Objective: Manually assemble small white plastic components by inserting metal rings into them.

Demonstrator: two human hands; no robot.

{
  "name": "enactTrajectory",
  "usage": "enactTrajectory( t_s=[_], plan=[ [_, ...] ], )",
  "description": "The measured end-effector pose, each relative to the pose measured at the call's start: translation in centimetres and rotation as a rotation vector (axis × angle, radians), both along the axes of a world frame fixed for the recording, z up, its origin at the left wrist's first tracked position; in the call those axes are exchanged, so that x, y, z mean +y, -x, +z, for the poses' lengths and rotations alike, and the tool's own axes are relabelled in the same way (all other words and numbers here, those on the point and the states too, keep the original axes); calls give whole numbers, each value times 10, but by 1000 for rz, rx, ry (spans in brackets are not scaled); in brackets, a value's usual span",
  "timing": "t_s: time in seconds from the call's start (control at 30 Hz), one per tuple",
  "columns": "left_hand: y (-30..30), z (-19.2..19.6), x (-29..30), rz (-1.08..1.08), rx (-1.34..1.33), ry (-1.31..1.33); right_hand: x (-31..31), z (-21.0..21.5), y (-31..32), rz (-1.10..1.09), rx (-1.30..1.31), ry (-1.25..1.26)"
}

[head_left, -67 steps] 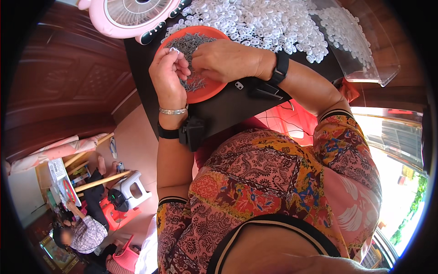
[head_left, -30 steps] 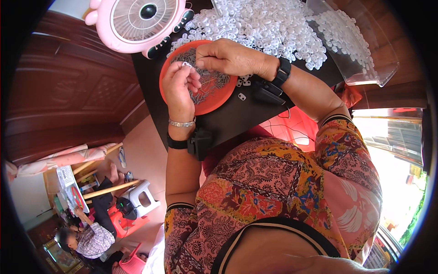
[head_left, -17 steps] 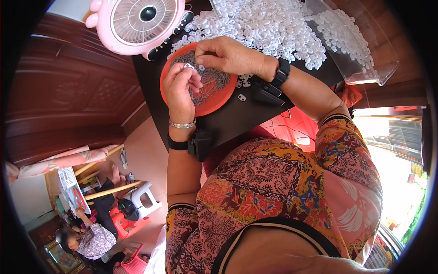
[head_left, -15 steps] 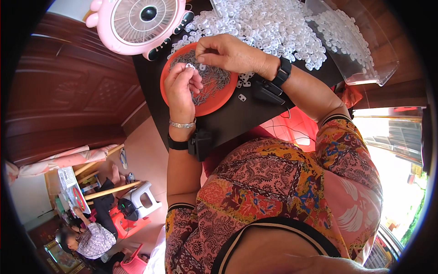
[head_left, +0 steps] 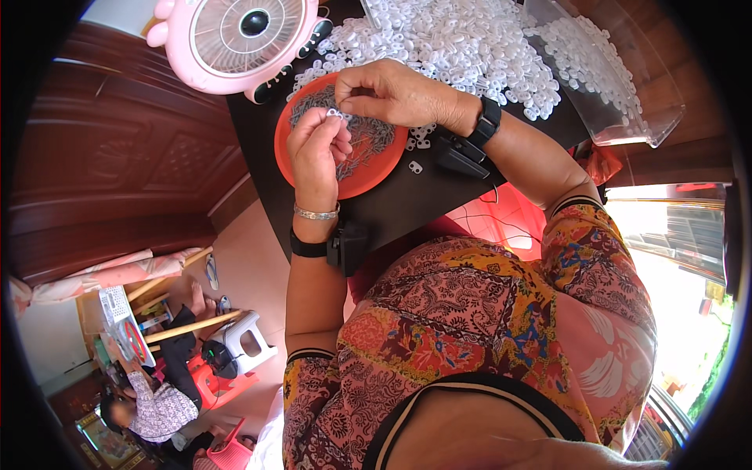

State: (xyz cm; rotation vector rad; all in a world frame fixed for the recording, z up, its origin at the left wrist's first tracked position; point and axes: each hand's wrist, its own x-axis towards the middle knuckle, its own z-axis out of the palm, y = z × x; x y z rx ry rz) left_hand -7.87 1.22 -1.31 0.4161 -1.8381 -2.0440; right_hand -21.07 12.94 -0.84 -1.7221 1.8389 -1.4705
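Note:
My left hand (head_left: 317, 153) hovers over an orange plate (head_left: 291, 160) heaped with small dark metal pieces, its fingertips pinched on a small white plastic part (head_left: 335, 114). My right hand (head_left: 392, 92) meets it from the right, thumb and forefinger closed at that same white part. Both hands touch at the fingertips above the plate. A large pile of white plastic parts (head_left: 462, 43) lies on the black table (head_left: 407, 204) just behind the plate.
A pink desk fan (head_left: 235, 39) stands at the table's far left. A clear plastic tray (head_left: 619, 78) with white parts sits at the right. A few loose white parts (head_left: 415, 166) lie beside the plate. Another person (head_left: 157, 407) sits on the floor at lower left near plastic stools.
Both hands stayed over the orange plate, shifting slightly; the fingertips have come together on a white part. The view tilted a little, showing more of the fan.

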Motion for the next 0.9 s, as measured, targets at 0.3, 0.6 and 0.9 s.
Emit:
enactTrajectory(
  t_s=[0.3, 0.6, 0.9],
  plan=[
    [0, -4, 5, 46, -51, 49, -1, -3, 1, -32, 110, 8],
    [-1, -6, 6, 38, -37, -1, 0, 0, -3, -42, 130, -22],
    [-4, 1, -11, 118, 39, 15, -3, -6, 13, -90, 143, 15]
  ],
)
